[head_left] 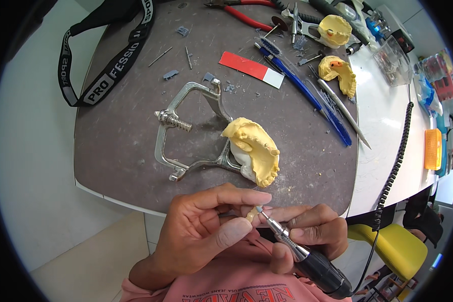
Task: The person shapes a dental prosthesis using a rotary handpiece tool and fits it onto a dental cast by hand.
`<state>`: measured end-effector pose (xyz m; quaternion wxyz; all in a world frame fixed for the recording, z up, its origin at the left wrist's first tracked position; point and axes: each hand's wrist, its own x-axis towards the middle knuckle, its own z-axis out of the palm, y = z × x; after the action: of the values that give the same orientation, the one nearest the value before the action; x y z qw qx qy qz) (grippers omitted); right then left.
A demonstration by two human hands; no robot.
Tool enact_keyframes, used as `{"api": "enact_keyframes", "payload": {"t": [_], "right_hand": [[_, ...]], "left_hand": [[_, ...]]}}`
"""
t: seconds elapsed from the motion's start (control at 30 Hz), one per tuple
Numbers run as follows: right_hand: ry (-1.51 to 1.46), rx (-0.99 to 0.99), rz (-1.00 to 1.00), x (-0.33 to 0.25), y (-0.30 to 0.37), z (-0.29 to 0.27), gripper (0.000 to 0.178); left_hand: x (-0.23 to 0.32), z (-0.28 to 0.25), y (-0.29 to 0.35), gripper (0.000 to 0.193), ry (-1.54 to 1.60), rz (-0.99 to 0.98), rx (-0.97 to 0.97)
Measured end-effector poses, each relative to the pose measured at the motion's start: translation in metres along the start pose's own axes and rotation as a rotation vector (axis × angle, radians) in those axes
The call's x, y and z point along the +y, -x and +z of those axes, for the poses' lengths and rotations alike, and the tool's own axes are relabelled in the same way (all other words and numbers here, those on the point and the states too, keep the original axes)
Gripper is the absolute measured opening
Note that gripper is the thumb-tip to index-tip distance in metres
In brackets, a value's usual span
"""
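Observation:
My left hand (199, 226) pinches a small cream-coloured dental bridge (250, 216) between thumb and fingers, close to my body and just off the table's near edge. My right hand (317, 229) grips a rotary handpiece (321, 272) with a silver nose and a black body. Its small pale bluish bit (259, 209) meets or nearly meets the bridge; contact is too small to make out. Beyond my hands lies a yellow plaster dental cast (264, 156) on a white base, attached to an open metal articulator (161, 143).
Pale dust and grey scraps (171, 75) dot the brown table mat (121, 146). Farther off are a red-and-white strip (249, 69), a blue-handled brush (307, 93), red-handled pliers (241, 16) and another yellow cast (340, 75). A coiled black cord (395, 171) hangs at right; a black strap (110, 78) lies left.

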<state>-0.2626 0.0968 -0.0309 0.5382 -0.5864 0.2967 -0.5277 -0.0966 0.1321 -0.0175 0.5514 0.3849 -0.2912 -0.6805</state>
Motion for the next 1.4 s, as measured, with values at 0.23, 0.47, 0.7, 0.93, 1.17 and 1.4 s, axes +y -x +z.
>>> {"api": "enact_keyframes", "payload": {"t": [0.23, 0.47, 0.7, 0.93, 1.17, 1.4], "right_hand": [[0.012, -0.046, -0.038, -0.001, -0.001, -0.004, 0.027], [-0.005, -0.033, -0.061, 0.000, -0.002, -0.005, 0.028], [0.009, -0.048, -0.054, 0.000, -0.002, -0.004, 0.027], [0.010, -0.057, -0.036, -0.004, -0.003, -0.005, 0.027], [-0.153, 0.035, -0.078, 0.011, 0.002, -0.001, 0.026], [-0.207, 0.113, -0.132, 0.006, -0.004, -0.013, 0.029]], "left_hand": [[0.001, 0.003, -0.002, 0.034, 0.016, -0.014, 0.005], [0.004, 0.005, -0.002, 0.033, 0.034, -0.021, 0.000], [0.003, 0.002, 0.000, 0.033, 0.026, -0.023, 0.005], [0.003, 0.004, 0.001, 0.033, 0.051, -0.033, 0.012], [0.003, -0.001, 0.001, 0.035, 0.055, -0.059, 0.015], [-0.003, 0.005, -0.006, 0.026, 0.107, 0.001, 0.043]]}}
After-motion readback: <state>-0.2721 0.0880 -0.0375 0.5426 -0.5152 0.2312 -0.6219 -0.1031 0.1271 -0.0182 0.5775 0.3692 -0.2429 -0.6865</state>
